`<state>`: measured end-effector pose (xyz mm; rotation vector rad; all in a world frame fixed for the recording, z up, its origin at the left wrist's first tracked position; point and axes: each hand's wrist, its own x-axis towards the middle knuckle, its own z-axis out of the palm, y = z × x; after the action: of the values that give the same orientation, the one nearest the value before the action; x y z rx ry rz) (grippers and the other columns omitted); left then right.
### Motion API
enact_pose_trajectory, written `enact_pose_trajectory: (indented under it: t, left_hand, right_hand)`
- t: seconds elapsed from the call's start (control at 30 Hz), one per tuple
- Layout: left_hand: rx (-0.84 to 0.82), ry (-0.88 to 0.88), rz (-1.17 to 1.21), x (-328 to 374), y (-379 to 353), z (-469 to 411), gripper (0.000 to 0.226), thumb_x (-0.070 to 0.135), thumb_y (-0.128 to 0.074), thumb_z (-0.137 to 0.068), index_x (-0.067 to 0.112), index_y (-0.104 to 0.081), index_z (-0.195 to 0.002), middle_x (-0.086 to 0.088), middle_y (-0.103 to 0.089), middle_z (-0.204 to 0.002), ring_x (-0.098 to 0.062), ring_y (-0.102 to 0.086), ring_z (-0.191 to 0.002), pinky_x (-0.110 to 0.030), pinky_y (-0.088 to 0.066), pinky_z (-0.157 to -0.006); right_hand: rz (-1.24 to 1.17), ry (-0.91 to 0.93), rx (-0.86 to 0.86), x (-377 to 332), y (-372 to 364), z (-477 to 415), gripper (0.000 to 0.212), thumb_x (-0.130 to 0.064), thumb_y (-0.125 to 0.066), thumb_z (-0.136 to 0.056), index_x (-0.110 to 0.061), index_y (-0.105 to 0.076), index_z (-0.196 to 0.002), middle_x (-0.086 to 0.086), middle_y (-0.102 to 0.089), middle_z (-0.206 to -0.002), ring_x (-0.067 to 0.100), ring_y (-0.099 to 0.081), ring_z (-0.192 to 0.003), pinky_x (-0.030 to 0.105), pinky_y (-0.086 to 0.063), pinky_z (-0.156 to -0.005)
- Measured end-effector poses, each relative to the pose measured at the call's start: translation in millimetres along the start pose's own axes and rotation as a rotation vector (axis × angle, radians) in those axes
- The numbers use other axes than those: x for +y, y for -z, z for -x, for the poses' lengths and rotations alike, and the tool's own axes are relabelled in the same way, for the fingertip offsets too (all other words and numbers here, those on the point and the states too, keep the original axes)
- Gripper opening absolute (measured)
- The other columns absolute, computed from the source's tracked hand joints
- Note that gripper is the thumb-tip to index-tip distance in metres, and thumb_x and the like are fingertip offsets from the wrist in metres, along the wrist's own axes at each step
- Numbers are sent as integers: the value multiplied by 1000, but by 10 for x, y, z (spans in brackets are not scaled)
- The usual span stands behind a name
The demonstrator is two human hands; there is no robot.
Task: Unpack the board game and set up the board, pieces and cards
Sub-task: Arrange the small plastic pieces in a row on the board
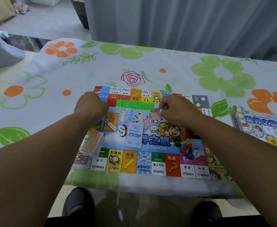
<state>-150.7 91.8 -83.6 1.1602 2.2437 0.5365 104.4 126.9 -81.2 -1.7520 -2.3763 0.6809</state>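
Two sets of fingers are curled in over the far half of the board (159, 167). Those of the right hand (177, 109) are bunched, thumb against forefinger, pinching a pale scrap (161, 113) (too small to name) just off the right end of a row of green houses (134, 104). The left hand (91, 105) is knuckled down at the other end of that row, beside a few red houses (112, 101). Its fingers tuck under the palm, and I cannot tell whether they hold anything.

Nearer the body, a blue-and-white paper slip (133, 136) lies close to the middle of the board. A card stack (91, 143) sits at the left edge, partly overhanging it. A heap of coloured pawns (186, 149) lies toward the near right corner, with a white die (196, 154) touching it.

The board itself is unfolded flat on the flowered bench cloth (216, 76). The box lid (262, 126) lies on the cloth well to the right. Dark shoes (78, 203) show below the near edge.
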Motion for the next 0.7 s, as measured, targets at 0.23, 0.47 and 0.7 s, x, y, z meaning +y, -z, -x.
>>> enact_pose_trajectory:
  t: [0.23, 0.47, 0.7]
  left_hand:
    - [14, -13, 2, 44, -2, -9, 25, 18, -60, -94, 4, -58, -114, -14, -66, -111, -32, -65, -95, -39, -57, -74]
    - [43, -139, 55, 262, -40, 85, 11, 7, -56, -81, 1, -65, -83, -14, -67, -80, -29, -56, -64, -29, -43, -56]
    - [19, -274, 134, 678, -234, 386, 20, 4, -60, -78, 17, -58, -94, -9, -56, -89, -25, -51, -78, -35, -45, -71]
  right_hand:
    - [-46, -48, 72, 6, 149, 12, 14, -11, -60, -86, -9, -69, -97, 9, -68, -96, 28, -64, -90, 45, -55, -84]
    - [-68, -156, 118, 141, 343, 144, 10, -12, -60, -86, -16, -69, -88, 3, -70, -88, 26, -67, -82, 37, -56, -77]
    - [-47, -235, 135, 383, 503, 336, 8, -8, -66, -85, -14, -71, -86, 4, -69, -90, 23, -64, -85, 37, -56, -76]
